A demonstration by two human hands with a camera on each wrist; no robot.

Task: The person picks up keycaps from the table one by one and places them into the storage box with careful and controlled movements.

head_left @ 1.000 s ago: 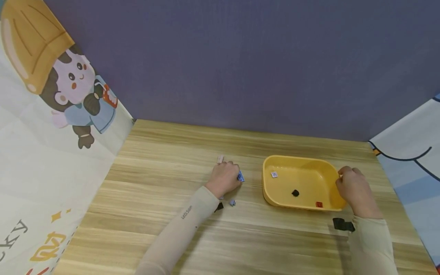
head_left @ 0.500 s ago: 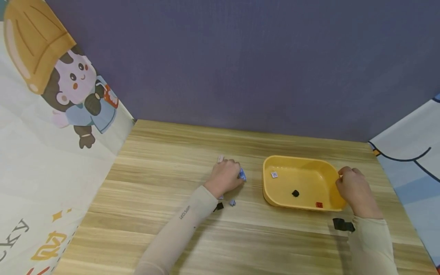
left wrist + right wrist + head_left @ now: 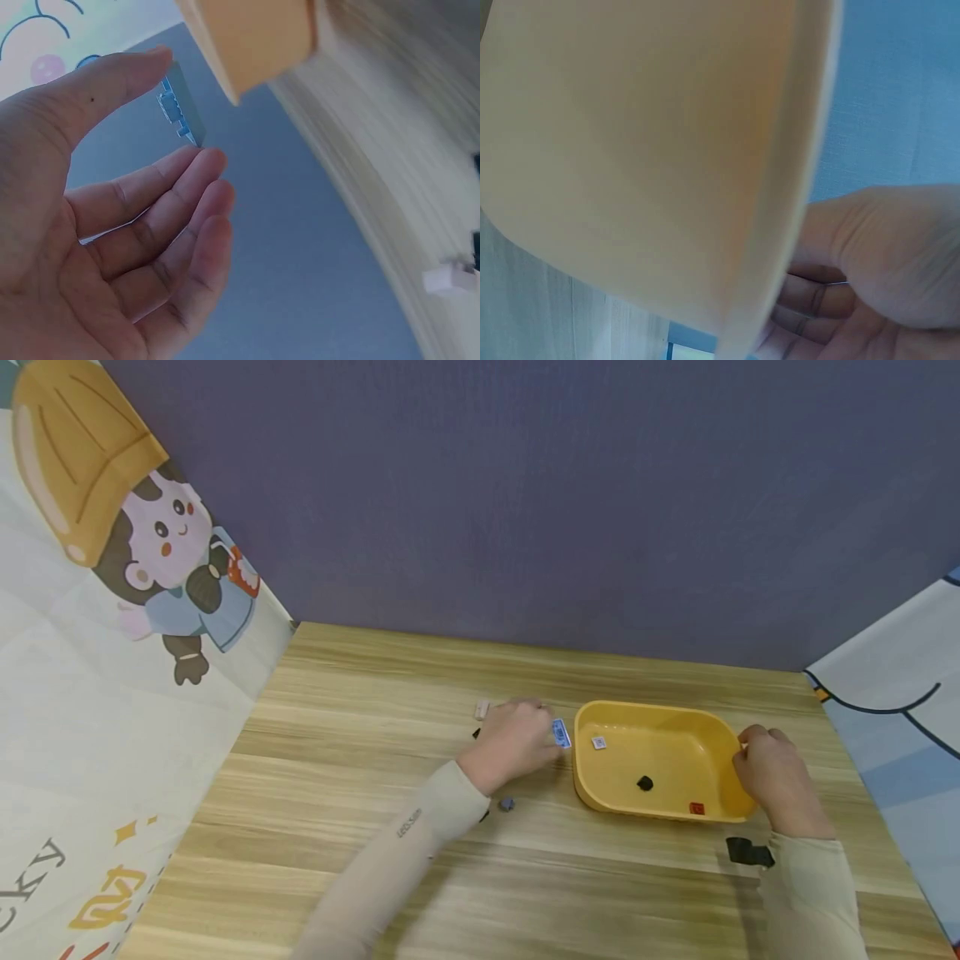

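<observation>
Blue tile (image 3: 561, 734) is pinched by the left hand (image 3: 516, 742), just beside the yellow tray (image 3: 671, 752), gripped by the right hand (image 3: 776, 777). 3 pieces (image 3: 645, 783) are already contained; at least pale block (image 3: 482, 709) and grey piece (image 3: 507, 804) are left outside.

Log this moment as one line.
Left hand: pinches blue piece near yellow tray | Right hand: grips yellow tray | In tray: white piece, black piece, red piece

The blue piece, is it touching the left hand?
Touching: the left wrist view shows the left hand pinching the blue piece between thumb and fingertip.
</observation>
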